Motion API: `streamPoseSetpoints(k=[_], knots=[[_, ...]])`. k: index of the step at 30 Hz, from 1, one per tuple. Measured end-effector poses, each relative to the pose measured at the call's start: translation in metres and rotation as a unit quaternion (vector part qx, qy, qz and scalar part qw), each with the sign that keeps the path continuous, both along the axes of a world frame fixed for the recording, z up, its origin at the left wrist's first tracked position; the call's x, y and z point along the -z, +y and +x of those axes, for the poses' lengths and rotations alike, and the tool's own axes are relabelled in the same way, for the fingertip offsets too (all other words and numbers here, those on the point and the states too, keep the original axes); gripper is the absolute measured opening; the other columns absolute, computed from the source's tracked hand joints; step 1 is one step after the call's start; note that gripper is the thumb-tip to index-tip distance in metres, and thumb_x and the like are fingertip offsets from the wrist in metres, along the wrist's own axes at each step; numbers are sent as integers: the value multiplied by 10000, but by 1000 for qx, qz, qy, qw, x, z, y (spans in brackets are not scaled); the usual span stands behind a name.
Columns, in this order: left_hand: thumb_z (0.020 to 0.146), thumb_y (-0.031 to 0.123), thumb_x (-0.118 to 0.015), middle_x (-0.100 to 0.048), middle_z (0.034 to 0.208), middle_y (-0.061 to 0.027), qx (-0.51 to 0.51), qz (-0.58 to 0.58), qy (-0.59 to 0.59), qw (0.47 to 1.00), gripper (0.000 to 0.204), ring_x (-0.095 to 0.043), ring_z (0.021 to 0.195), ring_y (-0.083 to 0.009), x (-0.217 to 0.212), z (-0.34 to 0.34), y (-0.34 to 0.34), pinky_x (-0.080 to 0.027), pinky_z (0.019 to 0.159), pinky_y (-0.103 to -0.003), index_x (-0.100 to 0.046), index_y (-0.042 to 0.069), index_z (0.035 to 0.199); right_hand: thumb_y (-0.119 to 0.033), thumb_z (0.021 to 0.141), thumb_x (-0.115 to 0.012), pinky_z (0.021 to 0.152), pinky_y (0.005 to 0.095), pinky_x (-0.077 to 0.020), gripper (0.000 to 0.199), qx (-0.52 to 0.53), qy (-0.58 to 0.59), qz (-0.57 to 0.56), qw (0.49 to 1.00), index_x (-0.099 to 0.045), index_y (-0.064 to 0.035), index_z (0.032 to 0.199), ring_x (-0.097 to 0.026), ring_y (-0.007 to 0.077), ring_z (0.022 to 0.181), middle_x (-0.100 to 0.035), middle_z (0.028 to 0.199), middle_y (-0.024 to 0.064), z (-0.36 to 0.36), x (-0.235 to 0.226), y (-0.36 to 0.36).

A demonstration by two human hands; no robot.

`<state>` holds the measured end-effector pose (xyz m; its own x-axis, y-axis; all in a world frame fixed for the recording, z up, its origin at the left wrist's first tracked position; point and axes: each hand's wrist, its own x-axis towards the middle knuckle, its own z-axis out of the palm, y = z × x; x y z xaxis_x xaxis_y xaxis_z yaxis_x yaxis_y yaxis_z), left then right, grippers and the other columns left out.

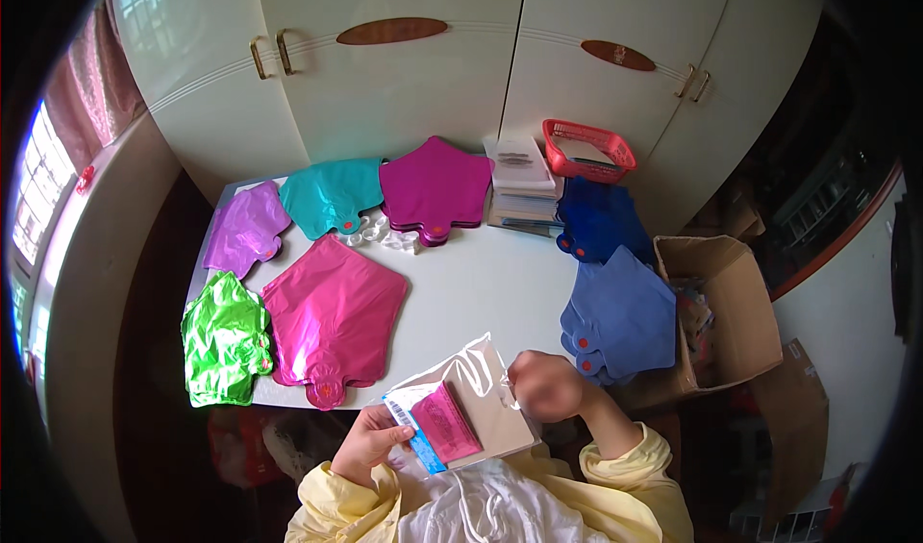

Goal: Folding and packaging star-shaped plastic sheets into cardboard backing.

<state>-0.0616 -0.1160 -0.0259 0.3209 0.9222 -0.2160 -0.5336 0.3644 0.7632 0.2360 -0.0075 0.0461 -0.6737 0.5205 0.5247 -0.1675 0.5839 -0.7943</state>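
table [481, 283]: white, beyond both my hands, foil balloon stacks across it | clear bag [471, 404]: between my hands, folded pink balloon [444, 423] inside; light, slippery, crinkly, best pinched at its edges | left hand [370, 442]: pinches the bag's near-left corner | right hand [545, 384]: blurred, closed on its right edge

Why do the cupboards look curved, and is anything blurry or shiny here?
Head view: the fisheye lens bends the cupboard doors near the dark rim; the right hand is smeared by motion blur; the clear plastic bag and green foil balloon show glare; the window at left is overexposed.
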Motion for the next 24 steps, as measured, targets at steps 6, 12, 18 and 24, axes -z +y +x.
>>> streamPoseSetpoints(k=[6, 12, 18, 24], knots=[[822, 31, -686, -696, 833, -74, 24, 0, 21, 999, 169, -653, 700, -134, -4, -9, 5, -535, 623, -244, -672, -32, 978, 113, 689, -585, 706, 291, -461, 271, -100, -37, -167, 980, -639, -47, 900, -580, 226, 804, -582, 931, 99, 2, 1, 2], [819, 29, -693, -692, 800, -45, -5, 28, 89, 996, 129, -633, 699, -98, -11, -15, 3, -502, 628, -231, -693, -6, 943, 70, 738, -564, 685, 273, -453, 197, -77, -94, -158, 980, -633, -15, 902, -555, 142, 741, -566, 910, 74, 0, 4, 5], [838, 19, -680, -695, 814, -36, 11, 65, 141, 988, 104, -622, 738, -82, -16, -28, 3, -485, 674, -229, -691, -18, 934, -16, 787, -516, 659, 251, -425, 146, -121, -246, -155, 949, -608, 0, 899, -510, 101, 707, -554, 807, 36, 5, 4, 16], [859, 19, -665, -700, 849, -48, 66, 97, 141, 983, 108, -623, 787, -87, -12, -28, 7, -495, 708, -247, -686, -31, 952, -22, 783, -528, 706, 253, -453, 339, -256, -80, -479, 836, -628, 46, 1100, -583, 116, 790, -662, 987, 65, 4, 17, 16]])
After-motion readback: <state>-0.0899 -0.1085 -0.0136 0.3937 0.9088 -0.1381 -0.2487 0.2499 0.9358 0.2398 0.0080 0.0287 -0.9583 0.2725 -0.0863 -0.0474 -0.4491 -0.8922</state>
